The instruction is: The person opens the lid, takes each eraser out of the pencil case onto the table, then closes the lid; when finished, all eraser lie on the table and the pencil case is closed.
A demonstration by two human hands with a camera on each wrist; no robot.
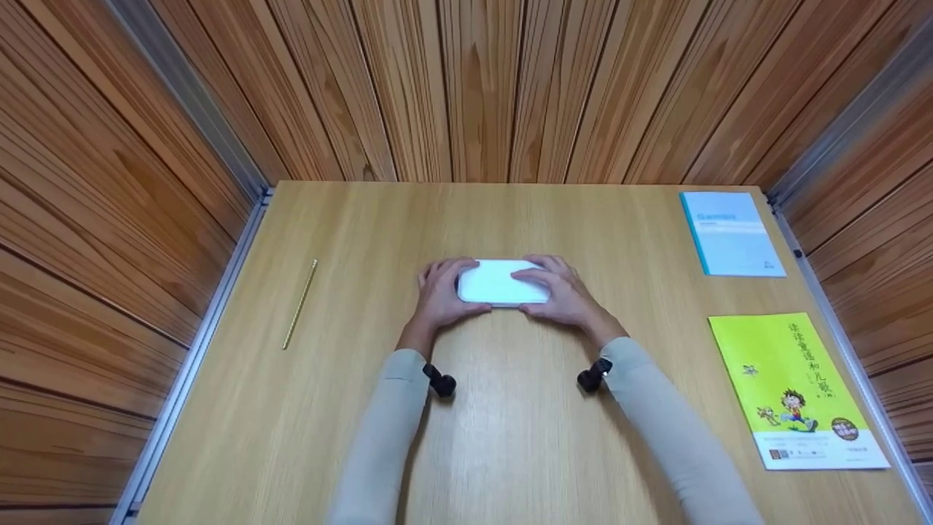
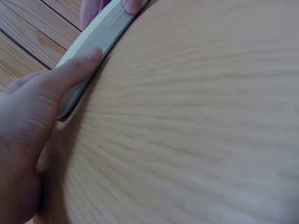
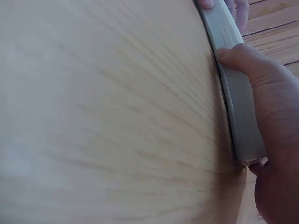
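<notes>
A white, flat, rectangular case (image 1: 496,283) with rounded corners lies at the middle of the table, long side facing me. My left hand (image 1: 444,294) grips its left end, thumb along the near side and fingers at the far side. At the other end my right hand (image 1: 561,293) holds it likewise, with one finger over the top face. The left wrist view shows the left thumb (image 2: 77,70) pressed on the pale side of the case (image 2: 100,30). In the right wrist view the right thumb (image 3: 240,58) presses that same side. What the case contains is hidden.
A thin gold-coloured stick (image 1: 299,305) lies at the left of the wooden table (image 1: 503,437). On the right are a pale blue booklet (image 1: 736,233) at the back and a yellow-green illustrated book (image 1: 794,390) nearer me. Wood-panelled walls (image 1: 481,87) stand around the table.
</notes>
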